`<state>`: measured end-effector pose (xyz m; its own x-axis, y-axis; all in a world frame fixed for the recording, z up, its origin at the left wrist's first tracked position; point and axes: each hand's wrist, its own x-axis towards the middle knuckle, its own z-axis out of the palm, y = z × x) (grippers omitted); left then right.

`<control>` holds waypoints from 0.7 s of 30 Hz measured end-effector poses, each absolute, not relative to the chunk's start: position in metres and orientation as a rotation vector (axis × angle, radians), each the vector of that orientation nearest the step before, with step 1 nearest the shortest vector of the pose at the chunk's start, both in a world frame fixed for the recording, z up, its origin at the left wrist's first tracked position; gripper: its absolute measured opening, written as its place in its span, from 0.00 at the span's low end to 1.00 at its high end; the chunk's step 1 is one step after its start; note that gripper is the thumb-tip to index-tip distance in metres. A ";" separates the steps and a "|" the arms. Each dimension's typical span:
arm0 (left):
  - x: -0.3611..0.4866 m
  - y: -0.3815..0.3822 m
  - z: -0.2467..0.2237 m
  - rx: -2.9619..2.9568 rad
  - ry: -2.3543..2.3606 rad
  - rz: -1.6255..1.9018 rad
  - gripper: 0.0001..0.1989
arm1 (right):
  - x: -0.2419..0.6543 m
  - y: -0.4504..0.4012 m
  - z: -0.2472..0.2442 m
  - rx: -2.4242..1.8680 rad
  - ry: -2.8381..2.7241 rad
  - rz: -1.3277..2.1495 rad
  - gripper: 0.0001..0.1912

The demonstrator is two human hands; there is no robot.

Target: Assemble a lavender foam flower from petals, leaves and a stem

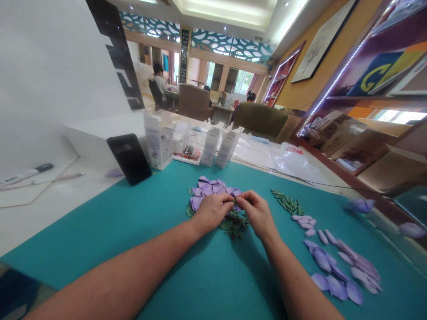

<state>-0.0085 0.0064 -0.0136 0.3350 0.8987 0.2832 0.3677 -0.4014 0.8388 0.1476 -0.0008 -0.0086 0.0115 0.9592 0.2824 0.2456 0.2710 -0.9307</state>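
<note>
Over the middle of the green mat (140, 249), my left hand (211, 212) and my right hand (257, 213) meet fingertip to fingertip. Both are closed in a pinch. A small green bit shows between the fingertips, too small to name. Just behind and beneath my hands lies a cluster of purple artificial petals (207, 189), partly covered by my left hand. Under the fingers is a pile of dark green leafy pieces (235, 224). To the right of my right hand are short green stems (288, 202) and small pale purple buds (305, 222).
Larger purple petals (333, 271) and slender ones (360, 264) lie at the right. A black phone (129, 159) leans at the back left, beside a white flower box (159, 140). Two slim white boxes (218, 146) stand behind the petals. Pens (30, 174) lie at the left.
</note>
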 end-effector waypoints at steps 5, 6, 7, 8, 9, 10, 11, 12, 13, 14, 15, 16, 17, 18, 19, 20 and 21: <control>-0.008 0.006 -0.014 1.918 1.115 0.997 0.10 | 0.147 0.000 -0.010 -1.190 -1.481 0.831 0.12; -0.008 0.006 -0.014 1.920 1.116 0.995 0.10 | 0.147 0.000 -0.010 -1.189 -1.478 0.833 0.12; -0.008 0.006 -0.014 1.926 1.117 0.992 0.10 | 0.147 0.000 -0.010 -1.187 -1.477 0.837 0.12; -0.008 0.006 -0.014 1.934 1.121 0.990 0.10 | 0.147 0.000 -0.011 -1.186 -1.476 0.841 0.12; -0.008 0.006 -0.014 1.943 1.124 0.988 0.10 | 0.147 0.000 -0.011 -1.186 -1.475 0.843 0.12; -0.008 0.006 -0.015 1.950 1.126 0.987 0.10 | 0.147 0.000 -0.011 -1.189 -1.476 0.846 0.11; -0.008 0.006 -0.015 1.956 1.128 0.985 0.10 | 0.147 0.000 -0.011 -1.192 -1.476 0.847 0.11; -0.008 0.006 -0.015 1.961 1.131 0.983 0.10 | 0.148 0.000 -0.011 -1.195 -1.477 0.850 0.11; -0.008 0.005 -0.015 1.965 1.135 0.981 0.10 | 0.148 0.000 -0.011 -1.197 -1.478 0.851 0.11; -0.008 0.005 -0.015 1.970 1.137 0.978 0.10 | 0.148 0.000 -0.011 -1.199 -1.479 0.854 0.12; -0.008 0.005 -0.015 1.977 1.141 0.974 0.10 | 0.148 -0.001 -0.011 -1.200 -1.483 0.858 0.12; -0.008 0.005 -0.014 1.985 1.145 0.973 0.10 | 0.149 -0.001 -0.011 -1.201 -1.487 0.862 0.12; -0.008 0.005 -0.014 1.993 1.150 0.972 0.10 | 0.149 -0.001 -0.010 -1.203 -1.490 0.864 0.12; -0.009 0.004 -0.013 2.000 1.154 0.972 0.10 | 0.149 -0.001 -0.010 -1.204 -1.491 0.868 0.12; -0.009 0.004 -0.013 2.007 1.157 0.971 0.10 | 0.149 -0.001 -0.010 -1.204 -1.492 0.871 0.12; -0.009 0.004 -0.013 2.013 1.160 0.971 0.10 | 0.149 -0.001 -0.010 -1.204 -1.491 0.875 0.12; -0.009 0.004 -0.013 2.020 1.161 0.973 0.10 | 0.149 -0.001 -0.009 -1.203 -1.488 0.878 0.12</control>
